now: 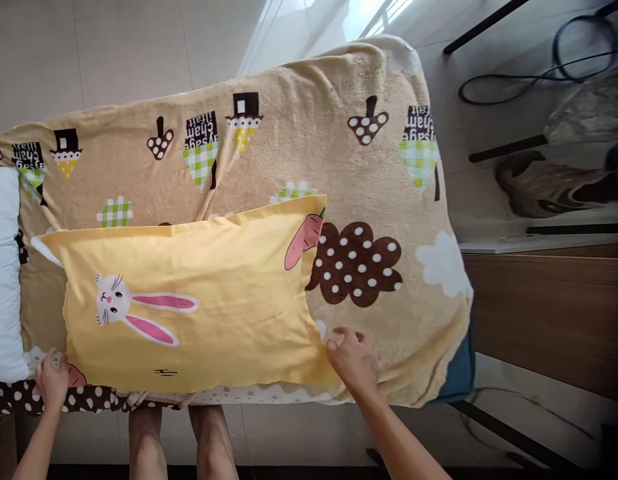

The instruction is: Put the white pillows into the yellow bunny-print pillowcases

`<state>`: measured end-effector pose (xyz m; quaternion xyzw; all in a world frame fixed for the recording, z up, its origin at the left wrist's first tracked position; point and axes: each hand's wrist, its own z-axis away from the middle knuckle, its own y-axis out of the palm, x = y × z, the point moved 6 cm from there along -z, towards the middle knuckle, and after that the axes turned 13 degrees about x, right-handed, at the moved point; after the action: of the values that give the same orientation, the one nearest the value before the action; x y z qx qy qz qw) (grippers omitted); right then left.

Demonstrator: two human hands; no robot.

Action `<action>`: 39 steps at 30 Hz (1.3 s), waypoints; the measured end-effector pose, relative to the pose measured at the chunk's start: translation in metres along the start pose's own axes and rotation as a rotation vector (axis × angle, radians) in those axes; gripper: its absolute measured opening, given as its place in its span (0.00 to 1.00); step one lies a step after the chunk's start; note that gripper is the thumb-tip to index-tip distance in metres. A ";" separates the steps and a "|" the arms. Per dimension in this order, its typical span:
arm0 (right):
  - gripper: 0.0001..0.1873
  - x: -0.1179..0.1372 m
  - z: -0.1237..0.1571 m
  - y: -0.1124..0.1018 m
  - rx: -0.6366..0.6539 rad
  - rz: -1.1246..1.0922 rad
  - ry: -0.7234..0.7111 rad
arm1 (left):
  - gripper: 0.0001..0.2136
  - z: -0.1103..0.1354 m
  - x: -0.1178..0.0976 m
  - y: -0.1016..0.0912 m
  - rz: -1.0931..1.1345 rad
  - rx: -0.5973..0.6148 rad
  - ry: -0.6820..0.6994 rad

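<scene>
A yellow pillow (203,300) with a white rabbit and a carrot print lies on a beige patterned blanket (339,140) that covers a bed. My left hand (52,380) is closed on the pillow's near left corner at the bed's front edge. My right hand (353,357) rests at the pillow's near right corner, fingers curled and pinching the pillowcase edge. Both forearms reach in from below.
A white pillow (3,273) lies at the left edge. My bare feet (183,433) stand on the floor below the bed. To the right are a wooden unit (549,313), shoes (553,183), black cables (519,80) and black metal legs.
</scene>
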<state>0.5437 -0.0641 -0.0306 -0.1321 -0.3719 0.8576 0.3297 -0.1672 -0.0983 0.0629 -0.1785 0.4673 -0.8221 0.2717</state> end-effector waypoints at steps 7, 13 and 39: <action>0.29 0.277 0.129 -0.041 -0.488 -0.023 -1.013 | 0.27 0.037 -0.286 -0.055 0.130 -0.222 0.878; 0.27 0.356 0.074 -0.019 -0.114 0.195 -1.033 | 0.24 -0.026 -0.376 -0.005 -0.206 0.129 0.966; 0.29 0.288 -0.041 -0.051 0.080 0.251 -0.610 | 0.28 -0.137 -0.272 -0.021 -0.224 0.260 0.517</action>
<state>0.3722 0.1755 -0.0163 0.0992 -0.4004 0.9055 0.0998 -0.0332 0.1691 0.0020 0.0224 0.3891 -0.9181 0.0721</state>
